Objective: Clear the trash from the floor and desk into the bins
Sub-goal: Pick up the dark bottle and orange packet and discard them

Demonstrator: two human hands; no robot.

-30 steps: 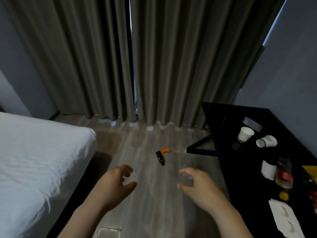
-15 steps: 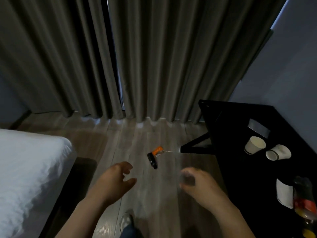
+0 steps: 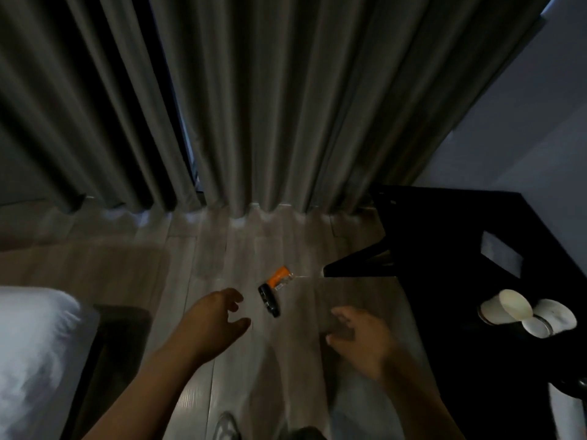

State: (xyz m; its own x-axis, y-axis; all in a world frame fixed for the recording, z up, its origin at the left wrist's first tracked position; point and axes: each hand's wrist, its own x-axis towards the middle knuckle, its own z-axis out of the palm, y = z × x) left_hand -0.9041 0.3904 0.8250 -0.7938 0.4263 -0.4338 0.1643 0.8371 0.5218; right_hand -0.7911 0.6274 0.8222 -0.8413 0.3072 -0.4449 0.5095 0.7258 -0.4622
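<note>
While I hold both arms out low over the plank floor (image 3: 203,249), I judge the step in hand to be the reach for the floor litter, with the pick itself not yet made. Nearest me, beside the white bed (image 3: 31,360), the left hand (image 3: 212,322) hangs above the boards with a wide, relaxed grip, fingers gently bent, thumb apart, holding nothing. The right hand (image 3: 359,338) is level with it and smeared by motion. Its fingers curl inward and a grey blur sits at their tips, so I cannot tell whether that grip is empty or closed on something clear.

Just beyond, between the two hands, lies the target: a small orange-and-black piece of trash (image 3: 272,290) flat on the floor, near the left fingertips but apart from them. To my right stands the black worktop (image 3: 444,223), carrying an upright paper cup (image 3: 505,308) with a tipped paper cup (image 3: 552,317) just beside it; those look like later pickups. Farthest off, the grey curtain (image 3: 270,106) hangs to the floor. No bin shows from here.

Next I would ease the left hand forward and down, pinch the trash, lift it, then turn to find a bin.
</note>
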